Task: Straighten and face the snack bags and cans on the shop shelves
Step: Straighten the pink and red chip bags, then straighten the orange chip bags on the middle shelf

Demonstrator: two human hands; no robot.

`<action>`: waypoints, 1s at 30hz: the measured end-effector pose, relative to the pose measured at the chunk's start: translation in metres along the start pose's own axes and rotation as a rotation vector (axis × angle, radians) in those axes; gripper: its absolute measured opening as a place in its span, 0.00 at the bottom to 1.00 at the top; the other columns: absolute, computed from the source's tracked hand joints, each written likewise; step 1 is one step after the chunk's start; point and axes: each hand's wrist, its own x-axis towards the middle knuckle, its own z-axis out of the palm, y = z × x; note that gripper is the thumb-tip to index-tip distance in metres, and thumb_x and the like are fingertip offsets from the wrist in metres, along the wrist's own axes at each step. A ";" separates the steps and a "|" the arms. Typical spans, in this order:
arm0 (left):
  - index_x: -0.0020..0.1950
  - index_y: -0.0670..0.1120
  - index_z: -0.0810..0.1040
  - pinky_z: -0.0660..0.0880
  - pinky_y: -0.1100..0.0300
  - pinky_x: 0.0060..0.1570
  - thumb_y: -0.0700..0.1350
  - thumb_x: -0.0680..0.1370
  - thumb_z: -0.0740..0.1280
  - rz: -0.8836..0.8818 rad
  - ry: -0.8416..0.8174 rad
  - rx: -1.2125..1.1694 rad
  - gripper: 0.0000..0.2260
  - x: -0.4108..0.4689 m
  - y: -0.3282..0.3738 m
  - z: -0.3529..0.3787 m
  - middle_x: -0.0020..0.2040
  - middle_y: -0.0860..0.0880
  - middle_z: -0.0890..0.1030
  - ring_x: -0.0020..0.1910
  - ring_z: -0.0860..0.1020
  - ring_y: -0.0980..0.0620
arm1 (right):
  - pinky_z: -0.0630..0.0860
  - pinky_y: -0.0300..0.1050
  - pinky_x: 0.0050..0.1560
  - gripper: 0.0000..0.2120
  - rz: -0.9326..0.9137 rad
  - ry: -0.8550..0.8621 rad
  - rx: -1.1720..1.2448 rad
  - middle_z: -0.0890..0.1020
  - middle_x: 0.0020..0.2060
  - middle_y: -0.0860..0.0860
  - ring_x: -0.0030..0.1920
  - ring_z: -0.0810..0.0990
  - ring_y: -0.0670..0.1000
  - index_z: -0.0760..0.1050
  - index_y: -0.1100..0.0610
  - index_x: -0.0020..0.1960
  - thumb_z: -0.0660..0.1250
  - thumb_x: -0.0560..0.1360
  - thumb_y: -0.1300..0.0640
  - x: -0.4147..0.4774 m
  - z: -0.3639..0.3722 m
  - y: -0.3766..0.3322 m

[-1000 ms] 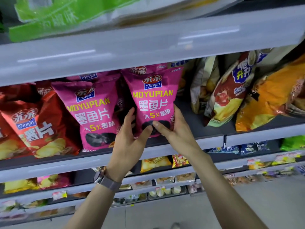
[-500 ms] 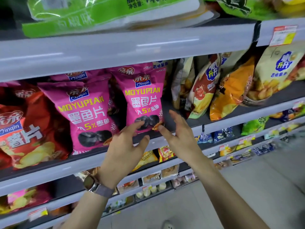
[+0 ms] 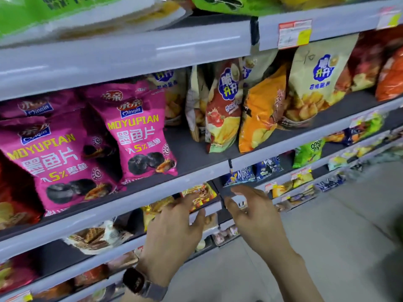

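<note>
- Right pink bag [image 3: 139,136], printed "MOYUPIAN" and "5%", stands upright and front-facing on the grey shelf [image 3: 152,192].
- Left pink bag [image 3: 50,162], same print, stands beside it.
- Blue pack [image 3: 239,175] one shelf down reads "NORI".
- Left hand [image 3: 174,232] and right hand [image 3: 257,221]: fingers spread loose, holding nothing.
- A second ago both hands touched the right pink bag's lower edge; now they are off it, below the shelf lip.

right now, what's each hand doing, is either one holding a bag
Left hand: open, fingers spread, holding nothing.
Right hand: open, fingers relaxed, holding nothing.
</note>
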 end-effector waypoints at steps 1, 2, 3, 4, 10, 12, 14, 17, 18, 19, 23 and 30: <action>0.70 0.62 0.71 0.77 0.52 0.46 0.60 0.82 0.61 -0.016 -0.005 0.021 0.16 0.002 0.012 0.009 0.53 0.53 0.83 0.55 0.81 0.44 | 0.77 0.47 0.57 0.18 0.009 0.007 0.009 0.84 0.59 0.45 0.61 0.78 0.47 0.81 0.47 0.65 0.68 0.78 0.43 0.000 -0.009 0.012; 0.71 0.62 0.71 0.78 0.51 0.46 0.60 0.82 0.61 -0.024 -0.011 0.032 0.17 0.004 0.024 0.017 0.53 0.53 0.83 0.54 0.81 0.43 | 0.77 0.48 0.57 0.16 0.016 0.016 0.005 0.84 0.58 0.46 0.62 0.78 0.49 0.81 0.47 0.64 0.70 0.78 0.45 0.001 -0.019 0.025; 0.71 0.62 0.71 0.79 0.51 0.47 0.60 0.82 0.61 -0.028 -0.011 0.037 0.17 0.007 0.039 0.025 0.54 0.52 0.83 0.55 0.81 0.43 | 0.77 0.49 0.55 0.15 0.024 0.027 -0.011 0.84 0.57 0.46 0.62 0.78 0.51 0.81 0.46 0.63 0.70 0.78 0.46 0.003 -0.030 0.040; 0.71 0.61 0.71 0.79 0.51 0.48 0.60 0.82 0.61 -0.035 -0.013 0.043 0.18 0.012 0.054 0.033 0.56 0.52 0.83 0.55 0.81 0.43 | 0.77 0.49 0.54 0.15 0.031 0.036 -0.029 0.84 0.57 0.47 0.61 0.79 0.52 0.81 0.46 0.63 0.70 0.78 0.45 0.006 -0.042 0.054; 0.74 0.61 0.71 0.78 0.52 0.52 0.60 0.82 0.61 -0.046 -0.010 0.104 0.20 0.047 0.143 0.073 0.61 0.56 0.83 0.61 0.81 0.46 | 0.75 0.46 0.50 0.15 0.066 0.057 -0.087 0.83 0.59 0.47 0.60 0.79 0.54 0.81 0.47 0.63 0.71 0.78 0.46 0.034 -0.116 0.149; 0.75 0.60 0.70 0.78 0.52 0.53 0.60 0.82 0.61 -0.048 -0.014 0.110 0.21 0.057 0.167 0.080 0.63 0.58 0.82 0.62 0.81 0.47 | 0.80 0.52 0.51 0.14 0.088 0.103 -0.127 0.84 0.56 0.49 0.60 0.80 0.57 0.82 0.49 0.61 0.72 0.77 0.47 0.043 -0.137 0.173; 0.75 0.60 0.70 0.77 0.52 0.52 0.61 0.82 0.61 -0.058 -0.005 0.113 0.21 0.066 0.184 0.086 0.62 0.57 0.82 0.61 0.81 0.47 | 0.79 0.53 0.50 0.14 0.116 0.118 -0.172 0.84 0.53 0.50 0.58 0.81 0.58 0.82 0.50 0.60 0.72 0.76 0.46 0.052 -0.153 0.188; 0.74 0.60 0.70 0.77 0.52 0.50 0.61 0.83 0.60 -0.091 0.009 0.135 0.20 0.079 0.198 0.092 0.62 0.57 0.82 0.60 0.81 0.47 | 0.78 0.52 0.51 0.16 0.125 0.117 -0.216 0.85 0.52 0.51 0.58 0.80 0.58 0.83 0.50 0.61 0.72 0.76 0.46 0.070 -0.165 0.203; 0.74 0.60 0.71 0.77 0.53 0.48 0.61 0.83 0.61 -0.104 0.007 0.138 0.20 0.083 0.200 0.093 0.61 0.57 0.82 0.58 0.81 0.47 | 0.78 0.53 0.52 0.17 0.116 0.105 -0.224 0.85 0.53 0.51 0.59 0.80 0.59 0.83 0.51 0.62 0.72 0.76 0.47 0.077 -0.168 0.206; 0.73 0.60 0.72 0.77 0.52 0.47 0.60 0.83 0.61 -0.117 0.013 0.130 0.19 0.087 0.200 0.093 0.59 0.56 0.82 0.56 0.81 0.47 | 0.78 0.53 0.54 0.18 0.107 0.088 -0.230 0.85 0.54 0.52 0.60 0.80 0.59 0.83 0.52 0.63 0.72 0.76 0.46 0.084 -0.170 0.208; 0.72 0.58 0.74 0.78 0.49 0.44 0.59 0.81 0.64 -0.201 0.099 0.073 0.19 0.111 0.201 0.091 0.56 0.53 0.84 0.53 0.83 0.43 | 0.76 0.53 0.59 0.21 0.082 0.048 -0.250 0.83 0.61 0.50 0.65 0.77 0.56 0.79 0.49 0.69 0.68 0.78 0.43 0.119 -0.180 0.210; 0.79 0.59 0.64 0.77 0.48 0.49 0.61 0.77 0.71 -0.241 0.256 -0.106 0.33 0.177 0.197 0.101 0.69 0.52 0.79 0.65 0.78 0.39 | 0.76 0.54 0.55 0.21 0.056 0.069 -0.289 0.84 0.61 0.51 0.65 0.77 0.58 0.78 0.50 0.69 0.69 0.79 0.44 0.196 -0.194 0.220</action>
